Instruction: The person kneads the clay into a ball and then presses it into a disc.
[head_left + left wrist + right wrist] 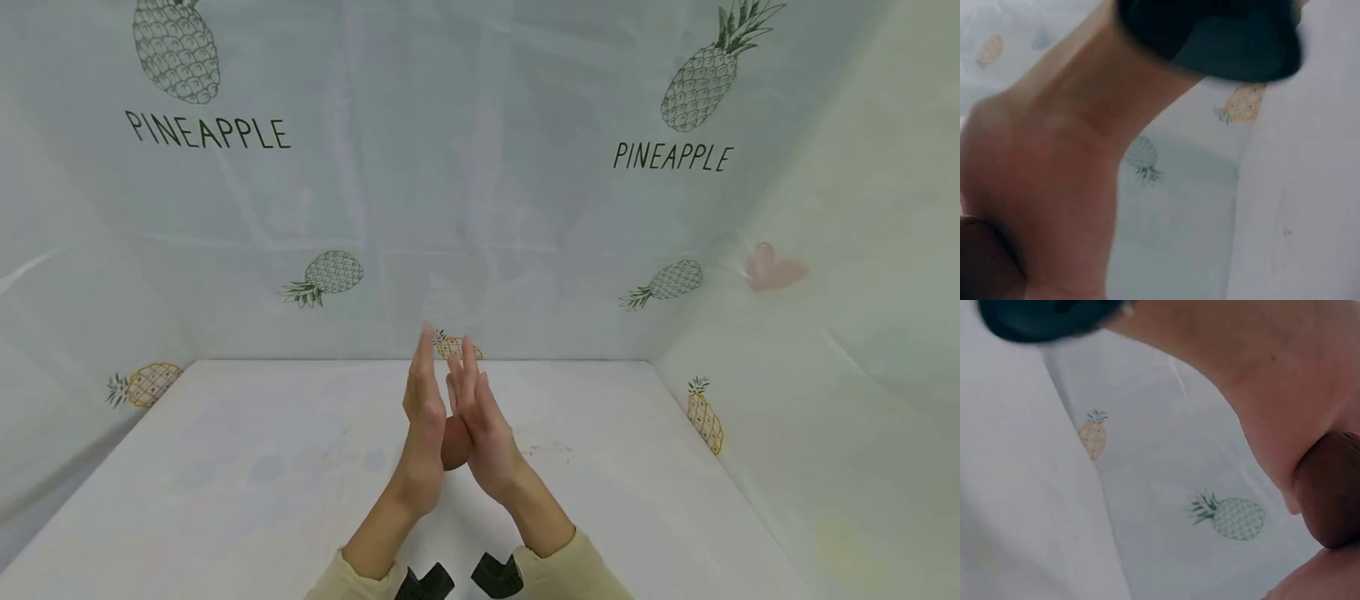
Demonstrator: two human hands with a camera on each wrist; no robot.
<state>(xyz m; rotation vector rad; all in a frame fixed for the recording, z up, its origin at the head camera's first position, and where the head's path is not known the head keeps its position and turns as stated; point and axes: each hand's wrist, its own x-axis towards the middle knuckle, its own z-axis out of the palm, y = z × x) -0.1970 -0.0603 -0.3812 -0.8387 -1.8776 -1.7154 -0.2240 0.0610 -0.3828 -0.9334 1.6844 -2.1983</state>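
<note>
A smooth, rounded brown lump, like a ball of clay, is held between two facing palms above the white table. My left hand presses it from the left with its fingers straight and pointing up and away. From the other side my right hand presses it, fingers extended and slightly spread. In the left wrist view the brown lump shows at the lower left corner against the left hand. The right wrist view shows the lump touching the right hand. The palms hide parts of it.
The white tabletop lies below the hands, with faint brown marks right of them. Pale sheets printed with pineapples hang at the back and sides. Black wrist mounts sit near both beige sleeves.
</note>
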